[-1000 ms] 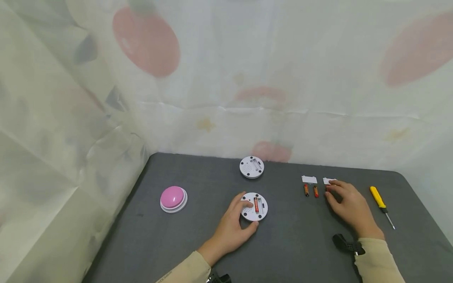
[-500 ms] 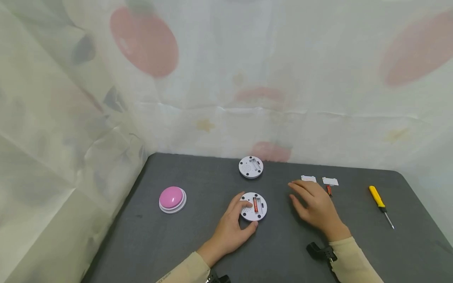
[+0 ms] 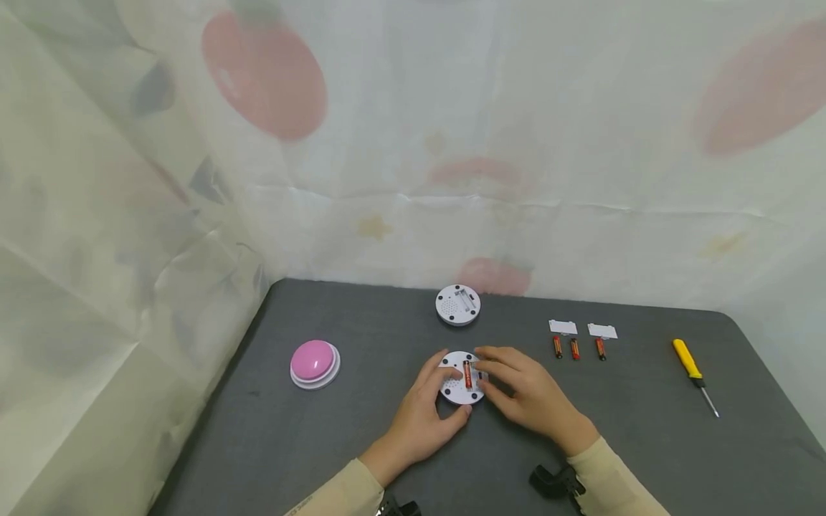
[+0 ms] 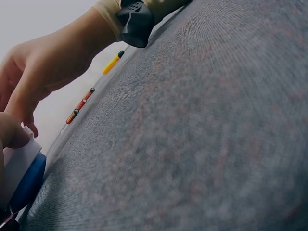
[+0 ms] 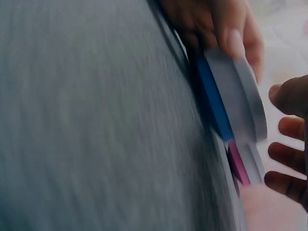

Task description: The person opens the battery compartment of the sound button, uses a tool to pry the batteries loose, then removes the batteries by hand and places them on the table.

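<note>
My left hand point(image 3: 418, 417) holds an upturned round push button point(image 3: 457, 393) by its rim, thumb at the near side and fingers on the far side and over the white base. One red battery point(image 3: 467, 375) lies in its uncovered battery compartment, beside a second slot. The button's blue dome point(image 4: 29, 185) faces the table in the left wrist view. My right hand point(image 3: 530, 393) is at the right side of the button, fingers bent toward it. In the right wrist view its fingertips point(image 5: 281, 151) are spread, with nothing between them.
A second upturned push button point(image 3: 458, 304) sits farther back; a pink push button point(image 3: 313, 360) stands dome up at left. Two white battery covers point(image 3: 563, 327) lie at right above three loose batteries point(image 3: 575, 349). A yellow-handled screwdriver point(image 3: 687, 360) lies farther right.
My right hand has moved left from the covers and batteries to the held push button, uncovering the three loose batteries. My left hand and its button stay in place.
</note>
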